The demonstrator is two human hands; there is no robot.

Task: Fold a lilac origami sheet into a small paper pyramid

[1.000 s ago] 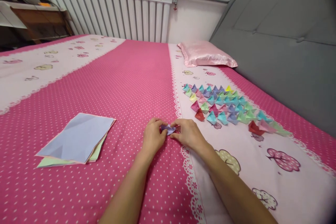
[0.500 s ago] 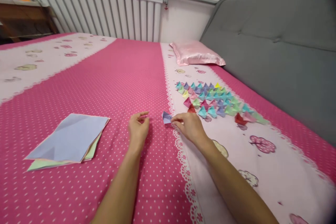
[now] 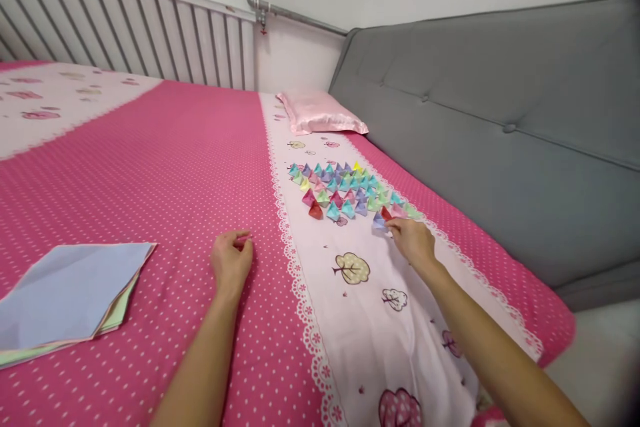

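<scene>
Between thumb and fingers, my right hand [image 3: 413, 240] pinches a small lavender paper boat [image 3: 380, 221] at the near edge of the rows of folded boats. A red paper boat [image 3: 385, 213] stands right behind it, partly hidden. Several more paper boats in turquoise, green, pink, purple and yellow, such as a turquoise boat [image 3: 333, 211], are set out in rows on the white strip of the bedspread. My left hand [image 3: 233, 259] rests on the pink dotted cloth with its fingers loosely curled and apart, holding nothing.
A stack of coloured paper sheets [image 3: 75, 293], lavender on top, lies at the left. At the back are a pink satin pillow [image 3: 320, 113], a white radiator [image 3: 150, 33] and a pipe with a red valve. A grey padded headboard [image 3: 475, 100] runs along the right.
My right hand has carried the lavender boat rightward from the pink cloth to the near side of the rows. The view has turned right. My left hand stays on the cloth.
</scene>
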